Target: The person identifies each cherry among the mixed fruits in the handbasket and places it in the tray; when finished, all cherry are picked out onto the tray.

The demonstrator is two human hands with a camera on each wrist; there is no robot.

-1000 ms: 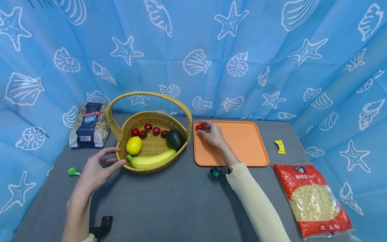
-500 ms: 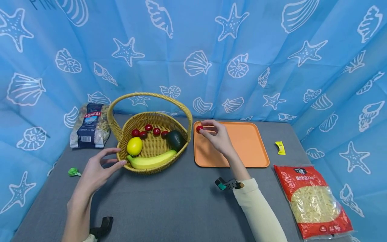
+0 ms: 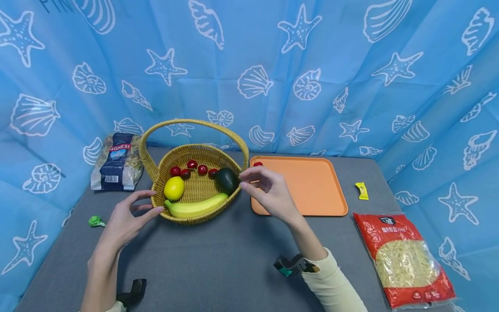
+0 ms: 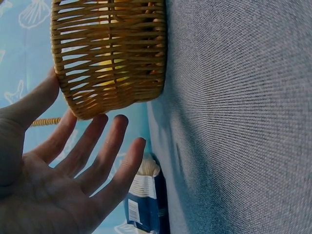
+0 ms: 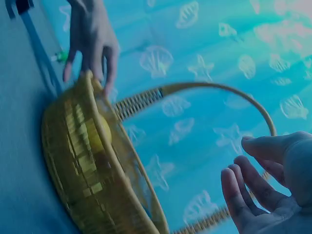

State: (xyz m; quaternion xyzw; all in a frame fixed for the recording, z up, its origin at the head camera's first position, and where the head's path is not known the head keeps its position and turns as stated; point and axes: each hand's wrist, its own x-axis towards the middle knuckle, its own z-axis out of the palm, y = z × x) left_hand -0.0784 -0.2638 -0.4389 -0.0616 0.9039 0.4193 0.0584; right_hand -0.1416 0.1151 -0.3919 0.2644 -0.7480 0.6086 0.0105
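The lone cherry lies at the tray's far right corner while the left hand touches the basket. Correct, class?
Wrong corner: the head view shows the lone cherry at the far left corner of the tray. The left hand does touch the basket.

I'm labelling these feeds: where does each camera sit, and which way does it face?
Head: worn on the head, facing forward and down at the table, basket and orange tray; left hand and right hand show.
Left wrist: on that wrist, facing the basket's side, picture turned sideways; left hand shows.
Right wrist: on that wrist, facing across the basket towards the curtain; right hand near, left hand beyond.
Shared: both wrist views show the basket and left hand.
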